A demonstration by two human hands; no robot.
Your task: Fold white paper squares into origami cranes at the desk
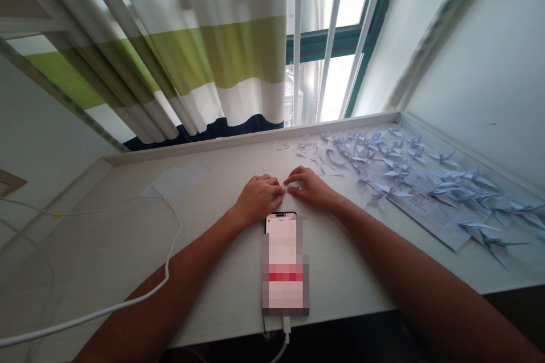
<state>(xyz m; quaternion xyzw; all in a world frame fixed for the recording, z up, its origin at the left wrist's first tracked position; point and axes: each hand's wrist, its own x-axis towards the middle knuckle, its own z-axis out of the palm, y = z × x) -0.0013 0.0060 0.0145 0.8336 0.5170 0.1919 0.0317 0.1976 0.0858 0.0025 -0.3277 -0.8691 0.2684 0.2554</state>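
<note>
Near the middle of the table, my left hand [260,195] is closed with its fingers curled, its fingertips on a small white piece of paper [284,188]. From the other side my right hand [310,186] pinches toward the same piece, thumb and forefinger meeting at its edge. Most of that paper is hidden by the fingers, so its folded shape does not show. Just below the hands a phone [284,249] lies face up, its screen blurred out. Many folded paper cranes [361,147] spread over the table's right side.
A printed sheet [434,212] lies under some cranes. Loose white sheets [176,181] rest at the left. A white cable [170,249] crosses the left side, and a charging plug [286,324] sits in the phone. A raised rim [221,143] borders the white table, with a curtain [204,39] behind.
</note>
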